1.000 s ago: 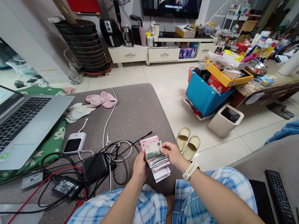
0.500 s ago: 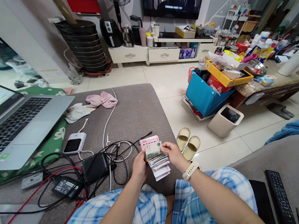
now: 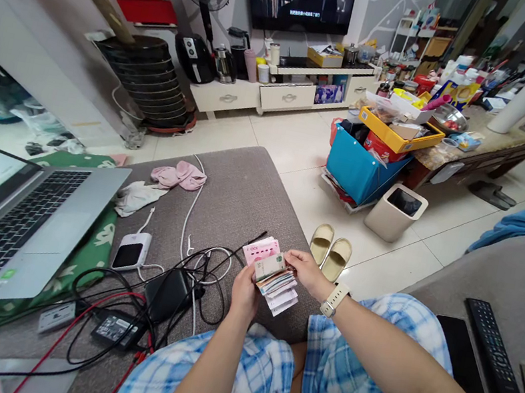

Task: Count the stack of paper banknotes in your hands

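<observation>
Above my lap is a stack of banknotes [image 3: 275,283], fanned at its lower edge, with pale slips sticking out at the bottom. My left hand [image 3: 244,293] is closed around the stack's left side, its thumb on top. At the upper right, my right hand [image 3: 301,268] pinches the edge of a greenish-grey note [image 3: 270,266] on top. Pink notes [image 3: 261,248] stick out behind it at the upper left. A watch with a cream strap [image 3: 334,300] sits on my right wrist.
Tangled black cables [image 3: 197,280], a black power adapter [image 3: 120,328] and a white device [image 3: 131,251] lie left on the grey sofa [image 3: 240,179]. Further left stands an open laptop [image 3: 27,230]. On my right are a remote control [image 3: 493,356] and a dark tablet-like slab [image 3: 462,360]. Slippers [image 3: 336,257] rest on the floor.
The top note's face has turned from a clear green side to a paler, tilted one. More of the pink notes shows behind. Both hands stay almost in place.
</observation>
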`<state>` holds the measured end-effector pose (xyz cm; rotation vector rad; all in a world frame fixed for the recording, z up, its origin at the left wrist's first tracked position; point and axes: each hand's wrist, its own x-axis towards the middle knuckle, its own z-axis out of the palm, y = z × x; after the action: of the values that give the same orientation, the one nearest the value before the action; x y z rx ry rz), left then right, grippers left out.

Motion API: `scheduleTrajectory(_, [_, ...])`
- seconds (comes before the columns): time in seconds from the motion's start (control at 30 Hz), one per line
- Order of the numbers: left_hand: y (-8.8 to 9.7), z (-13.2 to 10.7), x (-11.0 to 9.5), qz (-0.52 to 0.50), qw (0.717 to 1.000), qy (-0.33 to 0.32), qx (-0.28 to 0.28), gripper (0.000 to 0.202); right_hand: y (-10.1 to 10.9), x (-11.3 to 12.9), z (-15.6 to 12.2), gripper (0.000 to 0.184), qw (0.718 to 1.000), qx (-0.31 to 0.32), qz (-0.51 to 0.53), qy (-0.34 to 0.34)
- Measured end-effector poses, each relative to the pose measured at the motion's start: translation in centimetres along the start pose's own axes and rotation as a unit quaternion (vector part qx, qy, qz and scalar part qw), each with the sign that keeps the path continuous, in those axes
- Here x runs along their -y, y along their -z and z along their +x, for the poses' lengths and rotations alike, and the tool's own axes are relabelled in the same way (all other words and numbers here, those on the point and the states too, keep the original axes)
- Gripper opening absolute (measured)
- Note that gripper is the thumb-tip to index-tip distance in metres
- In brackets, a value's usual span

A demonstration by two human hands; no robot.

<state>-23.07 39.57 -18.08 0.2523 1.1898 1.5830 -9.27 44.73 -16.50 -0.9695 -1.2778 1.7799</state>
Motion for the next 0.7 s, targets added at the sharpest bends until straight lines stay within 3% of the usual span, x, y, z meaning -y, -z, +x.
scheduleTrajectory(0.23, [0.2,-0.1,0.2,-0.024,1.000,0.014,-0.001,0.029,-0.1,0.5,-0.3,0.039,1.000,0.020,-0.009,-0.004])
scheduleTrajectory(0.7, [-0.4,-0.7,-0.3,-0.018,0.999,0.027,0.031,0.035,0.7,-1.3,0.6,0.041,0.997,-0.042,-0.059,0.018])
